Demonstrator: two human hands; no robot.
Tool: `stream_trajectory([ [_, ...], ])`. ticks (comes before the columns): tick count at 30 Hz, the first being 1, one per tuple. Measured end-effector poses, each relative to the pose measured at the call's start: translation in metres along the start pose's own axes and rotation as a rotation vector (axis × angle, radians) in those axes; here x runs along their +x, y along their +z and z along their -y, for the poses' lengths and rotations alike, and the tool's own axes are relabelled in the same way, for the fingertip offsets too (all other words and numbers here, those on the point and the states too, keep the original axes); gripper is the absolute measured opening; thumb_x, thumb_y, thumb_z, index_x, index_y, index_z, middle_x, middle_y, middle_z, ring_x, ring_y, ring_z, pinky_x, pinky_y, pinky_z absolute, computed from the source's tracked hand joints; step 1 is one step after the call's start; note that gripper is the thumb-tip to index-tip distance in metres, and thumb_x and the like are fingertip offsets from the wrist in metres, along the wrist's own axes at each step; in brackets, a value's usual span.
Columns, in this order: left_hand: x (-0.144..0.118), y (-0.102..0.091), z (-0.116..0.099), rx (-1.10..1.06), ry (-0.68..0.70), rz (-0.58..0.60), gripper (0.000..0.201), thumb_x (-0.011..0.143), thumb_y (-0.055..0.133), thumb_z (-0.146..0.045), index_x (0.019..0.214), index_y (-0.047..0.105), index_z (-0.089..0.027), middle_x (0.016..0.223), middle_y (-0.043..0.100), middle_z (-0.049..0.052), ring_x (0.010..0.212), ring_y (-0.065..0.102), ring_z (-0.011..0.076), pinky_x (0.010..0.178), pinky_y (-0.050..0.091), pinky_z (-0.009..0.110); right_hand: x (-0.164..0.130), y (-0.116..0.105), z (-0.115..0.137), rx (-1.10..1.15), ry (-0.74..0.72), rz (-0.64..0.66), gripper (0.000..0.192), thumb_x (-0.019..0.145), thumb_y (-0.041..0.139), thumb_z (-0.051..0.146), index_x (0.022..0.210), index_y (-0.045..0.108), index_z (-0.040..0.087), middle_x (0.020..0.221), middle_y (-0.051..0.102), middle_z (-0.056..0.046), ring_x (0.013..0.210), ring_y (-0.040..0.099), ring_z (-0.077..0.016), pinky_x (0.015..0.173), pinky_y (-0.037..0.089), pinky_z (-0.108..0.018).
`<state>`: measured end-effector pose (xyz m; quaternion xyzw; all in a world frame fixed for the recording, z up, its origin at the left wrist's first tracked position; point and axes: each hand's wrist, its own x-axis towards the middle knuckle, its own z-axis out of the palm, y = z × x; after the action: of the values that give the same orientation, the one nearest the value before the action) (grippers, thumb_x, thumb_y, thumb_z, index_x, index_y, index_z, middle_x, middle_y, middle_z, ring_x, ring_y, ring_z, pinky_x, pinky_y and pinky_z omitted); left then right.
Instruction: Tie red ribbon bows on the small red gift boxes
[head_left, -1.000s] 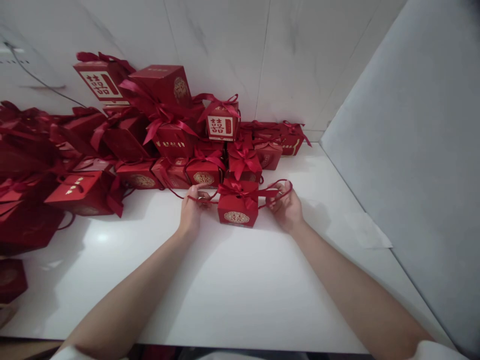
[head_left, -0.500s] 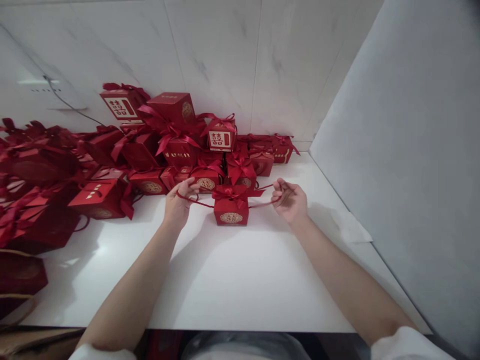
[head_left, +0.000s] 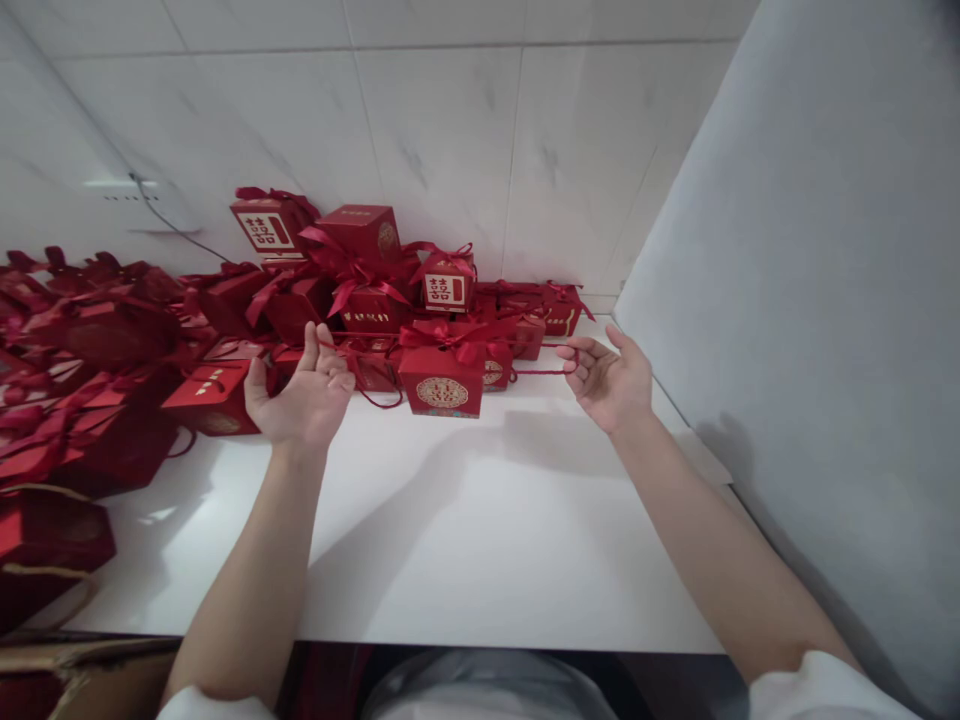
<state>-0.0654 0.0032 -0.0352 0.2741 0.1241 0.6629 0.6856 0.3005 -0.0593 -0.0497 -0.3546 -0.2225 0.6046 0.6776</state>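
A small red gift box (head_left: 441,380) with a gold round emblem and a red ribbon bow on top hangs just above the white table (head_left: 480,540), strung between two thin red cord handles. My left hand (head_left: 300,395), palm up, has the left cord looped over its fingers. My right hand (head_left: 611,380), palm up with fingers half curled, holds the right cord. Both cords are pulled out sideways from the box.
Many similar red ribboned boxes (head_left: 360,270) are heaped along the tiled back wall and over the table's left side. A grey panel (head_left: 825,300) stands at the right. A brown carton edge (head_left: 67,660) shows at the lower left.
Both hands have risen and spread apart with palms turned up, and the box has lifted off the table on its cords. The camera has tilted upward.
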Motion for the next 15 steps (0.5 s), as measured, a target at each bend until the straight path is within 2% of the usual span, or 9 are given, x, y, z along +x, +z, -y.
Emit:
stream_trajectory([
  [4, 0.007, -0.009, -0.003, 0.006, -0.077, -0.042, 0.047, 0.087, 0.039, -0.055, 0.108, 0.06, -0.019, 0.084, 0.066, 0.007, 0.073, 0.061, 0.0162, 0.066, 0.053, 0.029, -0.002, -0.001, 0.0, -0.012, -0.016, -0.021, 0.039, 0.091, 0.047, 0.045, 0.077, 0.071, 0.016, 0.072, 0.074, -0.007, 0.053, 0.065, -0.0142, 0.048, 0.056, -0.023],
  [7, 0.011, -0.019, -0.006, 0.056, -0.145, -0.12, 0.039, 0.086, 0.044, -0.049, 0.101, 0.06, -0.017, 0.083, 0.065, 0.008, 0.08, 0.065, 0.0196, 0.072, 0.056, 0.034, 0.001, -0.008, -0.001, -0.088, -0.029, -0.013, 0.039, 0.092, 0.047, 0.043, 0.078, 0.071, 0.016, 0.074, 0.075, -0.008, 0.053, 0.065, -0.0137, 0.042, 0.05, -0.02],
  [10, 0.015, -0.023, -0.009, 0.136, -0.3, -0.208, 0.03, 0.086, 0.044, -0.037, 0.094, 0.06, -0.014, 0.082, 0.064, 0.01, 0.082, 0.067, 0.021, 0.071, 0.056, 0.034, 0.0, -0.013, -0.003, -0.256, 0.024, 0.042, 0.037, 0.093, 0.046, 0.041, 0.089, 0.073, 0.015, 0.087, 0.076, -0.011, 0.06, 0.068, -0.0143, 0.038, 0.043, -0.018],
  [12, 0.02, -0.021, -0.008, 0.24, -0.381, -0.245, 0.028, 0.086, 0.044, -0.032, 0.093, 0.061, -0.012, 0.08, 0.064, 0.011, 0.077, 0.066, 0.0209, 0.066, 0.055, 0.032, -0.009, -0.009, -0.002, -0.418, 0.053, 0.156, 0.033, 0.092, 0.051, 0.041, 0.103, 0.071, 0.018, 0.102, 0.076, -0.011, 0.073, 0.072, -0.018, 0.043, 0.048, -0.02],
  [13, 0.023, -0.02, -0.007, 0.327, -0.386, -0.261, 0.027, 0.085, 0.044, -0.031, 0.093, 0.061, -0.011, 0.079, 0.064, 0.011, 0.073, 0.065, 0.0202, 0.061, 0.053, 0.03, -0.017, -0.003, 0.0, -0.51, 0.052, 0.252, 0.031, 0.091, 0.056, 0.041, 0.111, 0.069, 0.021, 0.109, 0.074, -0.01, 0.082, 0.073, -0.0209, 0.049, 0.052, -0.023],
  [15, 0.03, -0.017, -0.005, 0.602, -0.327, -0.285, 0.026, 0.086, 0.046, -0.032, 0.091, 0.062, -0.011, 0.073, 0.062, 0.009, 0.061, 0.06, 0.017, 0.053, 0.048, 0.027, -0.04, 0.013, 0.009, -0.721, 0.029, 0.546, 0.042, 0.09, 0.063, 0.036, 0.131, 0.059, 0.028, 0.121, 0.07, -0.007, 0.105, 0.069, -0.0244, 0.073, 0.058, -0.031],
])
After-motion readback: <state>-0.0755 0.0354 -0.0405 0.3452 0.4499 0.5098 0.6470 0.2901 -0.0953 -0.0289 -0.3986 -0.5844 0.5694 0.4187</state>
